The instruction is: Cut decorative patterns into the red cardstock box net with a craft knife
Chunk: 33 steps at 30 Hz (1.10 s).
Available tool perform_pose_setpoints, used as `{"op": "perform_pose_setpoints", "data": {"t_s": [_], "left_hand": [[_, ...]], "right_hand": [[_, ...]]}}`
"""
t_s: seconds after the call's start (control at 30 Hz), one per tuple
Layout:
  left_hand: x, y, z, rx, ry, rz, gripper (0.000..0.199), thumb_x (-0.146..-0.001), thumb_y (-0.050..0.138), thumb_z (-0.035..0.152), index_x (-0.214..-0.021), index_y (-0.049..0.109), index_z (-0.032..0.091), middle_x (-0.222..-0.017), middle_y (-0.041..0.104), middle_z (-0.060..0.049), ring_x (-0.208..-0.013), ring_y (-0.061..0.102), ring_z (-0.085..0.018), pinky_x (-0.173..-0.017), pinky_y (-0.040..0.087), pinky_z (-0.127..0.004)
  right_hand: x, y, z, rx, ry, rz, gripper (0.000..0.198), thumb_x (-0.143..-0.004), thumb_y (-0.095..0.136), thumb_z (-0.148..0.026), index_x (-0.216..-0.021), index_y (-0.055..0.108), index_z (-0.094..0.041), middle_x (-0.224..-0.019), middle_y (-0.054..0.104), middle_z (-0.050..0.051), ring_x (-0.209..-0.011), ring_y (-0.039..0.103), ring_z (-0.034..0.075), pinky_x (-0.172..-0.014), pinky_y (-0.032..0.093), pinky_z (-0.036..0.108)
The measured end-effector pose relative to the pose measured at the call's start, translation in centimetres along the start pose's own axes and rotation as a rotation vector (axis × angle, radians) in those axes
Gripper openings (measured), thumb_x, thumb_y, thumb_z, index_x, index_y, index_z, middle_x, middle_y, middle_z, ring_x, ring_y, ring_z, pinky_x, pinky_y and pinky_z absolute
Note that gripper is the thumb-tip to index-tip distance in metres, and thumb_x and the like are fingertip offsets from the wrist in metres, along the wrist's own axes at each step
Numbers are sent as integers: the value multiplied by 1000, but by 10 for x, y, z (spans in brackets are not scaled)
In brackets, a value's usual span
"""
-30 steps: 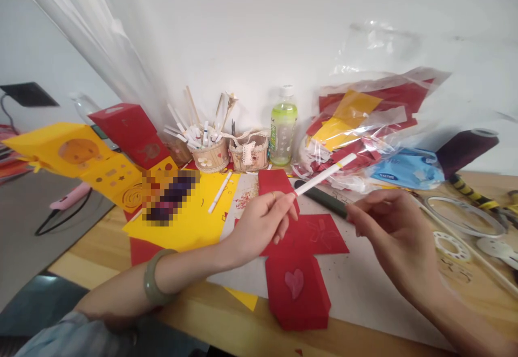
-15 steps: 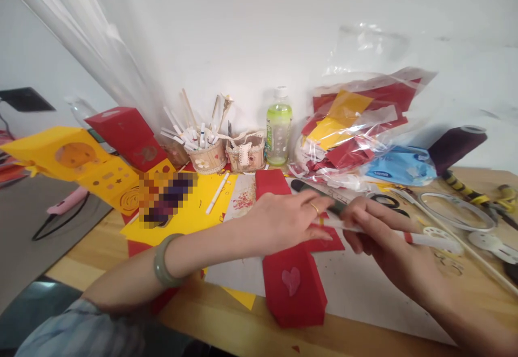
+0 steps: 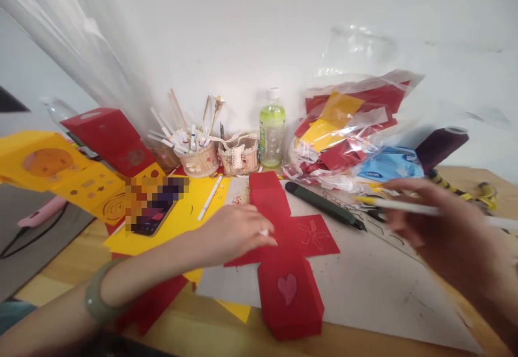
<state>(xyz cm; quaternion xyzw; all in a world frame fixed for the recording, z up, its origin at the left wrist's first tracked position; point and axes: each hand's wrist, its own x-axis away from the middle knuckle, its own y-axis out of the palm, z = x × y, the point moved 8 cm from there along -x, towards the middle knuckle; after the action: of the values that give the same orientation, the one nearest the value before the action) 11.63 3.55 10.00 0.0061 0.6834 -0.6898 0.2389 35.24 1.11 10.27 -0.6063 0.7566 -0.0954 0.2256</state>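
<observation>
In my right hand point(image 3: 453, 233), raised at the right and blurred by motion, is a white marker point(image 3: 404, 205) with a yellow tip, uncapped and pointing left. My left hand point(image 3: 238, 233) is closed over the left part of a red paper cutout point(image 3: 279, 244), and a small white end that looks like the marker's cap point(image 3: 264, 232) shows at its fingers. The cross-shaped cutout has folded flaps. A pink heart point(image 3: 287, 289) marks its near flap, and a pale outlined pattern point(image 3: 312, 237) marks the right one.
A dark green utility knife point(image 3: 326, 206) lies beyond the cutout. Leftward are a phone point(image 3: 159, 211), a loose white marker point(image 3: 209, 198) and yellow paper point(image 3: 202, 187). Behind stand a basket of markers point(image 3: 198, 160), a bottle point(image 3: 272, 130) and a bag of paper scraps point(image 3: 343, 130).
My hands have come apart, having been together on the marker. The right moved right with the marker, its yellow tip now showing; the left drew back leftward. The view shifted slightly.
</observation>
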Motion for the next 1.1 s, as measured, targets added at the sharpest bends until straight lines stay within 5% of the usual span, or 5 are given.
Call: {"op": "perform_pose_setpoints", "data": {"t_s": [0.03,0.1,0.27,1.1], "left_hand": [[-1,7,8,7,61,2,52,-98,19,41,-89,63,15,-89,69,-3,-81,62,-15,-73,48,-26],[-4,20,27,-20,186,32,39,-97,32,39,-98,62,13,-102,67,-4,-91,60,-17,-77,48,-28],[-2,49,46,-106,301,70,24,-94,44,25,-93,63,10,-101,67,-4,-93,58,-19,-80,47,-30],[0,48,46,-149,276,170,20,-88,52,22,-96,67,10,-100,69,-4,-85,61,-16,-78,48,-26]], "right_hand": [[1,10,3,-62,17,-15,34,-88,36,-53,-85,59,-28,-58,57,-1,-42,43,13,-42,35,29],[5,40,16,-198,146,-103,26,-84,50,-47,-78,61,-23,-60,57,-1,-47,44,12,-46,35,27],[18,74,31,-9,240,-160,29,-84,52,-43,-65,51,-21,-57,47,-4,-54,42,11,-52,33,24],[33,87,40,314,157,-235,28,-87,44,-41,-66,47,-22,-62,57,-1,-57,52,15,-47,40,24]]}}
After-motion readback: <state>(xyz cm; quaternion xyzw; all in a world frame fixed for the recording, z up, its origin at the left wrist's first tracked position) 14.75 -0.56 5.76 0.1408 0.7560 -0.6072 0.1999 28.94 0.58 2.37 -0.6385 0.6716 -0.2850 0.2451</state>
